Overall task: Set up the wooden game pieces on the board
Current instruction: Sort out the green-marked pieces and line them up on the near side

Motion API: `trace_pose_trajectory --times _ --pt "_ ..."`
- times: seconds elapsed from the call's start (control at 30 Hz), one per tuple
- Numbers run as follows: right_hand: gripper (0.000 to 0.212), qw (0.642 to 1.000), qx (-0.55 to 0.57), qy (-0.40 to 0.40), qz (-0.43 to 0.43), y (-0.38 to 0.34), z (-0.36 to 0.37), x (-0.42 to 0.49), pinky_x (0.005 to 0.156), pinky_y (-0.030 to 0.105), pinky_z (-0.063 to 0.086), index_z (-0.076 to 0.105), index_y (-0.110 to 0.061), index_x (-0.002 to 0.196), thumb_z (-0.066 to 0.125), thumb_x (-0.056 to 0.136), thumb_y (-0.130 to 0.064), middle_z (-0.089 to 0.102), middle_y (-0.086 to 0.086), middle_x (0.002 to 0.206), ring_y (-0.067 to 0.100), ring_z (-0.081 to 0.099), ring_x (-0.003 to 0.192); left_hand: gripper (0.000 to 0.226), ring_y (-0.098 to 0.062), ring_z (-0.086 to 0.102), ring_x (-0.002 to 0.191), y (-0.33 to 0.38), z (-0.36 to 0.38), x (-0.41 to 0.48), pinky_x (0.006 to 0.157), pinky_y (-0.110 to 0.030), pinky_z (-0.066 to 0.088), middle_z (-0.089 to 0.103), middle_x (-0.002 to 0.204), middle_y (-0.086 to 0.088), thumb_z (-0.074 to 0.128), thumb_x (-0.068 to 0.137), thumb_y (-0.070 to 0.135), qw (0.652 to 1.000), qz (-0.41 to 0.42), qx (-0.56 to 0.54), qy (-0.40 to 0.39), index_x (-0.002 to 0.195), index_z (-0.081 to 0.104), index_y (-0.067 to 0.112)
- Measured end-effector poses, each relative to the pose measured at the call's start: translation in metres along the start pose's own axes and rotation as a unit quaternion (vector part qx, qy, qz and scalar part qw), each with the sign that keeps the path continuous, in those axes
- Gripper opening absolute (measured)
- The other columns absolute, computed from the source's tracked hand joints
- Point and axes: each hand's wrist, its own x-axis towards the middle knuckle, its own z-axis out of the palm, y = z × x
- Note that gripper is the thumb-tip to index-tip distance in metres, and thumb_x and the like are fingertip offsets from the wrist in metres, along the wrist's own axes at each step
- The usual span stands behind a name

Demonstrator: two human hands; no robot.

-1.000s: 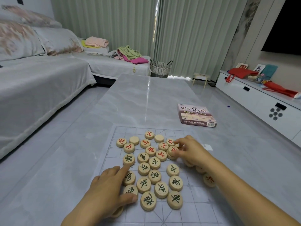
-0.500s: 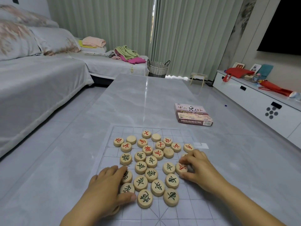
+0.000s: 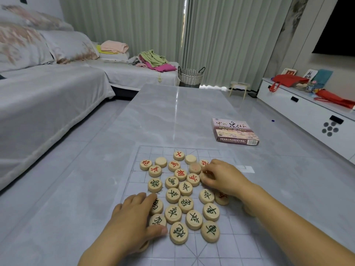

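Note:
A thin gridded board (image 3: 226, 252) lies on the grey table. Several round wooden pieces sit bunched on it: red-lettered ones (image 3: 180, 174) at the far side, green-lettered ones (image 3: 194, 219) nearer me, and a few blank-faced ones (image 3: 161, 161). My left hand (image 3: 130, 223) rests flat on the pieces at the cluster's near left, thumb beside a green piece (image 3: 158, 220). My right hand (image 3: 222, 177) is at the cluster's far right, fingertips curled round a piece (image 3: 204, 175). A red piece (image 3: 221, 197) lies partly under my right wrist.
The game's box (image 3: 235, 132) lies on the table beyond the board, to the right. A grey sofa (image 3: 48, 96) runs along the left and a white low cabinet (image 3: 307, 114) along the right. A basket (image 3: 190, 76) stands past the table's far end.
My right hand left a red piece at the cluster's near right and moved up and away to the far right pieces. My left hand stayed on the near left pieces.

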Motion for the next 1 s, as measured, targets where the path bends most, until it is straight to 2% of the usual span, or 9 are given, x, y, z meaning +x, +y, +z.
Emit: trace_pose_trajectory --times 0.1,0.13,0.23,0.3,0.5,0.57,0.73,0.87,1.0 --pt "0.023 0.991 0.129 -0.013 0.047 0.007 -0.004 -0.003 0.078 0.031 0.049 0.061 -0.021 0.110 0.048 0.093 -0.029 0.066 0.000 0.104 0.017 0.060 0.090 0.084 -0.015 0.009 0.144 0.001 0.000 0.001 0.117 -0.035 0.015 0.011 0.156 0.008 0.050 0.080 0.061 1.000 -0.002 -0.001 -0.003 0.146 0.009 0.030" --pt "0.021 0.989 0.138 -0.014 0.059 0.010 -0.003 -0.004 0.076 0.031 0.049 0.062 -0.020 0.107 0.048 0.093 -0.028 0.066 0.002 0.102 0.017 0.060 0.086 0.084 -0.015 0.009 0.144 0.001 0.000 0.000 0.117 -0.035 0.014 0.010 0.156 0.008 0.050 0.080 0.061 1.000 -0.003 -0.002 -0.005 0.147 0.009 0.030" --pt "0.022 0.993 0.093 -0.005 0.074 0.016 0.004 -0.001 0.084 0.031 0.046 0.062 -0.016 0.106 0.047 0.094 -0.027 0.056 0.005 0.108 0.020 0.056 0.095 0.084 -0.016 0.009 0.144 0.001 0.000 0.000 0.117 -0.035 0.015 0.010 0.156 0.008 0.051 0.080 0.061 1.000 -0.005 -0.003 -0.007 0.147 0.009 0.030" --pt "0.022 0.995 0.075 0.008 0.068 0.014 0.009 0.000 0.086 0.029 0.044 0.061 -0.017 0.108 0.049 0.093 -0.026 0.049 0.002 0.105 0.021 0.054 0.098 0.085 -0.016 0.009 0.144 0.001 0.000 -0.001 0.117 -0.035 0.015 0.011 0.156 0.008 0.051 0.080 0.061 1.000 -0.005 -0.004 -0.006 0.147 0.009 0.030" --pt "0.017 0.993 0.089 0.067 0.046 0.002 0.005 0.016 0.077 0.028 0.042 0.062 -0.013 0.100 0.052 0.091 -0.021 0.049 -0.001 0.096 0.022 0.055 0.094 0.085 -0.016 0.009 0.144 0.003 -0.001 0.000 0.116 -0.035 0.015 0.010 0.156 0.007 0.050 0.081 0.061 1.000 -0.008 -0.004 -0.004 0.147 0.007 0.031" --pt "0.021 0.992 0.096 0.075 0.037 -0.006 0.004 0.034 0.079 0.029 0.041 0.062 -0.012 0.106 0.050 0.092 -0.021 0.052 0.004 0.104 0.023 0.055 0.099 0.085 -0.016 0.009 0.144 0.003 0.000 0.000 0.116 -0.035 0.015 0.011 0.156 0.008 0.050 0.080 0.062 1.000 -0.008 -0.002 -0.002 0.147 0.008 0.031" --pt "0.039 0.998 0.042 0.041 0.026 -0.032 0.017 0.087 0.101 0.038 0.036 0.049 -0.014 0.130 0.047 0.093 -0.026 0.045 0.009 0.134 0.027 0.040 0.124 0.085 -0.016 0.008 0.144 0.002 0.000 0.001 0.116 -0.036 0.013 0.011 0.155 0.009 0.050 0.080 0.062 1.000 -0.014 -0.010 -0.010 0.146 0.007 0.032" --pt "0.041 0.997 -0.022 -0.002 0.074 -0.040 0.029 0.109 0.097 0.039 0.037 0.049 -0.015 0.129 0.048 0.091 -0.032 0.046 0.013 0.131 0.031 0.042 0.120 0.087 -0.016 0.005 0.145 0.001 -0.001 0.004 0.118 -0.038 0.012 0.005 0.157 0.008 0.050 0.080 0.063 0.999 -0.021 -0.009 -0.025 0.147 0.005 0.032" --pt "0.048 0.994 0.053 -0.044 0.080 -0.031 0.023 0.112 0.103 0.041 0.037 0.044 -0.019 0.134 0.051 0.090 -0.035 0.045 0.011 0.136 0.031 0.042 0.124 0.087 -0.017 0.005 0.145 0.002 -0.002 0.004 0.117 -0.039 0.012 0.004 0.157 0.008 0.050 0.080 0.063 0.999 -0.022 -0.006 -0.030 0.147 0.005 0.031"
